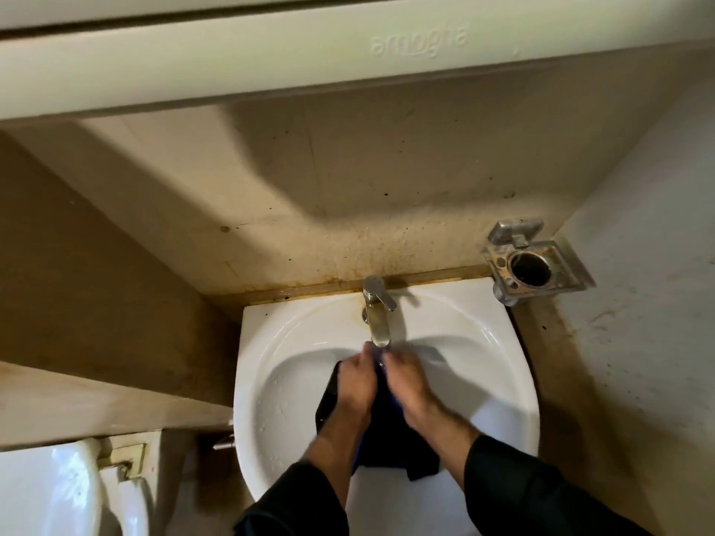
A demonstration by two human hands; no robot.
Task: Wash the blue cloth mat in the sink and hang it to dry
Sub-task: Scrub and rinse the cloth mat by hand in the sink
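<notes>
Both your hands, left [354, 384] and right [408, 381], pinch the mat [381, 439] between them under the tap [377, 315]. It hangs dark, wet and bunched in the white sink [503, 365]. Stained beige walls close in; a metal holder [534, 261] sits right, a toilet [50, 493] lower left.

Both hands were smeared by motion blur, so the left hand [354, 384] and the right hand [406, 384] showed no clear finger outlines, and how they held the cloth could not be told. They covered the middle of the dark blue cloth mat [387, 446], whose upper end vanished beneath the fingertips under the spout of the chrome tap [377, 311]. Any water stream there was too blurred to make out. The black sleeves ran off the bottom edge. The white toilet [46, 493] was cut off at the lower left corner.
</notes>
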